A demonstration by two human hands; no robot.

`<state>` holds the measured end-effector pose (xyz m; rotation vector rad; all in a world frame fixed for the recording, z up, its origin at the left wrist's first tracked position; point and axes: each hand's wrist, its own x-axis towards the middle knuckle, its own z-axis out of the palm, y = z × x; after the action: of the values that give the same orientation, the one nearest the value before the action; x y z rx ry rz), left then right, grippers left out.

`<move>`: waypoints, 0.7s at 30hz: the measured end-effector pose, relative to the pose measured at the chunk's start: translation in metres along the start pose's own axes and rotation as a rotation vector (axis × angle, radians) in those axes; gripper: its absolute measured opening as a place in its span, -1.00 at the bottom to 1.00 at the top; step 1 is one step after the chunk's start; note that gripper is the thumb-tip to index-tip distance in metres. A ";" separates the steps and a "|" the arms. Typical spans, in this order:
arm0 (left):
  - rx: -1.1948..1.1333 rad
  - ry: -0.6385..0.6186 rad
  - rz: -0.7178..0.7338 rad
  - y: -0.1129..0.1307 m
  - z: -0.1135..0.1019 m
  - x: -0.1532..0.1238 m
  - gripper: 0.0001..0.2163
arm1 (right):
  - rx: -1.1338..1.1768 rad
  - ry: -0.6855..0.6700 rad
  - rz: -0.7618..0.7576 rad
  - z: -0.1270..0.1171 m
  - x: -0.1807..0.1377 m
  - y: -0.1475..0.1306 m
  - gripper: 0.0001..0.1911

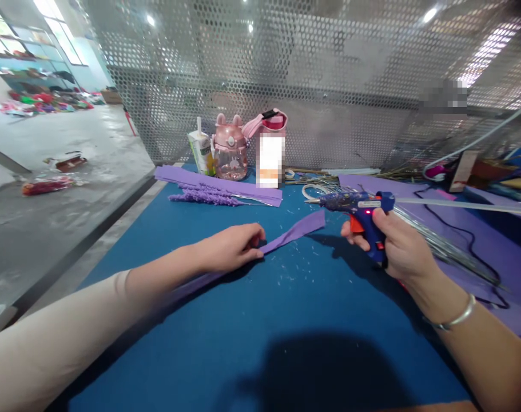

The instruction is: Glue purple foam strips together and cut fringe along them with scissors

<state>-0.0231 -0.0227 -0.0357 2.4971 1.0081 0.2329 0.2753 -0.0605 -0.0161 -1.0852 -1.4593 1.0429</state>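
My left hand (pixel 232 247) rests on the blue table cover (pixel 251 320), fingers curled and pinching a long purple paper strip (pixel 297 230) that runs from under my forearm toward the centre. My right hand (pixel 395 243) is closed round the grip of a blue glue gun (pixel 358 209) with an orange trigger. The gun's nozzle points left, a little above the strip's far end. A silver bangle sits on my right wrist.
At the back stand a drink carton (pixel 201 151), a pink bottle (pixel 230 147) and a pink-strapped container (pixel 270 150) before a perforated metal screen. Purple paper sheets and lavender-like sprigs (pixel 209 197) lie left of centre. Thin wires (pixel 440 243), a black cord and purple sheets lie right.
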 end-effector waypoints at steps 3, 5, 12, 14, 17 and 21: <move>0.044 -0.101 -0.088 0.005 -0.014 -0.007 -0.60 | 0.014 -0.016 0.039 -0.001 0.000 0.003 -0.59; 0.091 -0.147 -0.107 0.005 -0.020 -0.010 -0.67 | 0.034 -0.017 0.066 0.000 0.001 0.004 -0.59; 0.308 -0.194 -0.094 -0.006 -0.028 -0.019 -0.77 | 0.026 -0.048 0.087 0.006 0.000 0.004 -0.58; 0.294 -0.178 -0.100 -0.004 -0.027 -0.018 -0.78 | 0.009 -0.068 0.082 0.006 -0.001 0.005 -0.55; 0.212 -0.039 -0.012 0.003 -0.015 -0.010 -0.72 | -0.022 -0.076 0.070 0.007 -0.003 0.005 -0.55; 0.172 0.053 0.097 0.008 0.010 0.000 -0.71 | -0.004 -0.071 0.074 0.008 -0.002 0.005 -0.58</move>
<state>-0.0152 -0.0312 -0.0414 2.7123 0.9660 0.2526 0.2680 -0.0624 -0.0225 -1.1219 -1.4876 1.1414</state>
